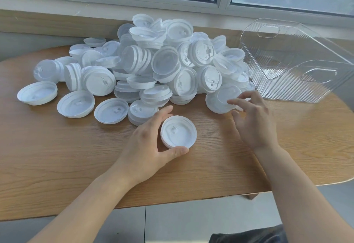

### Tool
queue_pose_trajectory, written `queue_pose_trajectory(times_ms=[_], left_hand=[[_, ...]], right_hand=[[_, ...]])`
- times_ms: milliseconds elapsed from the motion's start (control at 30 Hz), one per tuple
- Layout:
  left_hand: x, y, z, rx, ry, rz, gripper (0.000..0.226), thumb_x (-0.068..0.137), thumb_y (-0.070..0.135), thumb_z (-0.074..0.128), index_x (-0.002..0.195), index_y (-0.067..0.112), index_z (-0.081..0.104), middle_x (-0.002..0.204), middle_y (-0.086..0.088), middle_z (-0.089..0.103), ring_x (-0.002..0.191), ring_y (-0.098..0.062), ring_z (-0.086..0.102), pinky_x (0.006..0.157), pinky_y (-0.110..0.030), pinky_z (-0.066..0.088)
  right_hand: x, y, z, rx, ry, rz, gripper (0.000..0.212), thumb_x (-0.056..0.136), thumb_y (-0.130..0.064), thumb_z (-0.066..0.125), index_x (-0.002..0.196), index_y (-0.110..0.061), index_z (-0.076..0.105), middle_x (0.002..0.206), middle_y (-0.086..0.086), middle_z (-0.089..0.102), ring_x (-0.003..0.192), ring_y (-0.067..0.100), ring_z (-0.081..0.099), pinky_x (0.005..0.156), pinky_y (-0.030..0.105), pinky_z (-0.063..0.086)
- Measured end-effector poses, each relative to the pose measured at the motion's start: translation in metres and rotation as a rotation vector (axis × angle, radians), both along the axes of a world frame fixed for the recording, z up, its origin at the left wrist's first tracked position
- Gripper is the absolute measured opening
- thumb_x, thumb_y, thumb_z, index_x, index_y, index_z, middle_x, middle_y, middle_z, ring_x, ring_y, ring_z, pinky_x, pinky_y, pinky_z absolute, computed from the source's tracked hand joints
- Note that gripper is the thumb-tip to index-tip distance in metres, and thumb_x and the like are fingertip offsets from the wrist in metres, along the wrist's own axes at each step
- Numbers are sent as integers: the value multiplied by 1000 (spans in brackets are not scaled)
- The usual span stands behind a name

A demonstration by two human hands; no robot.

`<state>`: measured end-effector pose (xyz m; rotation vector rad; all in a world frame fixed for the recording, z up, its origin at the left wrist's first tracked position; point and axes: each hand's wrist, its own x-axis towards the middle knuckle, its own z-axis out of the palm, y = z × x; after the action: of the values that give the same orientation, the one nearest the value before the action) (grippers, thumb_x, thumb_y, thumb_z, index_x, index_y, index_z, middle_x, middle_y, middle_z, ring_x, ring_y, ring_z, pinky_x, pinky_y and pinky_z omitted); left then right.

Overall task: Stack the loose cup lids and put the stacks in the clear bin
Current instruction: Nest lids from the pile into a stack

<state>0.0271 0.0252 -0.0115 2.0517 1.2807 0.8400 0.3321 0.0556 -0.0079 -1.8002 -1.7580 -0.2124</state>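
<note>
A big heap of white cup lids [145, 64] covers the far half of the wooden table [57, 156]. Near the front, a short stack of lids [179, 132] stands on the table, and my left hand [147, 143] grips it between thumb and fingers. My right hand [252, 120] hovers with spread, relaxed fingers at the heap's right edge, its fingertips touching a lid [222, 99] lying there. The clear ribbed bin [298, 64] stands at the back right, with no lids visible inside.
A window sill [95, 7] and window run behind the table. The table's front edge curves off to the right, with grey floor [191, 217] below. Bare wood lies between my hands and in front of the bin.
</note>
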Motion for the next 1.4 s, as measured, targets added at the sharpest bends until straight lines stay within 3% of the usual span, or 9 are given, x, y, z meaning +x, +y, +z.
queue_pose_trajectory(times_ms=[200,467,767,933,1100,1200,1400], left_hand=[[5,5,0,0,2,-2,111,65,71,83,158,45,30,149,29,50,137,10,44,105,1,23],[3,4,-1,1,3,-11,111,65,63,89,158,47,30,148,30,50,138,11,43,105,3,22],[-4,0,0,15,13,-3,111,66,60,89,159,42,31,147,29,48,134,15,41,102,6,20],[-7,-5,0,7,4,3,111,66,59,89,159,44,31,137,46,37,124,33,32,101,7,19],[-11,-8,1,13,5,9,111,65,63,87,158,47,29,140,39,45,129,27,36,103,5,22],[-13,-9,1,15,1,3,111,65,64,87,158,47,28,140,41,45,128,27,35,101,6,22],[-13,-10,2,24,16,6,112,65,59,91,158,47,29,136,44,45,131,17,42,102,2,28]], right_hand=[[3,6,-3,65,8,-11,25,86,-7,79,105,-24,80,115,-4,60,96,21,61,68,31,39],[6,11,-4,65,-34,-25,39,86,-4,79,119,-25,76,130,-1,59,104,24,59,70,31,40],[8,7,-2,221,-12,-18,29,93,-11,75,120,-22,77,119,0,65,93,21,63,67,31,41],[5,2,1,353,-7,9,22,100,-16,70,120,-21,77,111,0,68,84,23,67,62,31,42],[-13,-9,18,492,50,57,16,105,-21,67,110,-15,81,102,2,70,79,22,67,61,34,47],[-33,-20,27,425,203,164,14,102,-18,69,108,-14,81,99,0,70,72,18,60,63,31,45],[-76,-40,29,69,499,316,8,95,-24,77,101,-25,82,85,-12,71,70,17,61,63,18,43]])
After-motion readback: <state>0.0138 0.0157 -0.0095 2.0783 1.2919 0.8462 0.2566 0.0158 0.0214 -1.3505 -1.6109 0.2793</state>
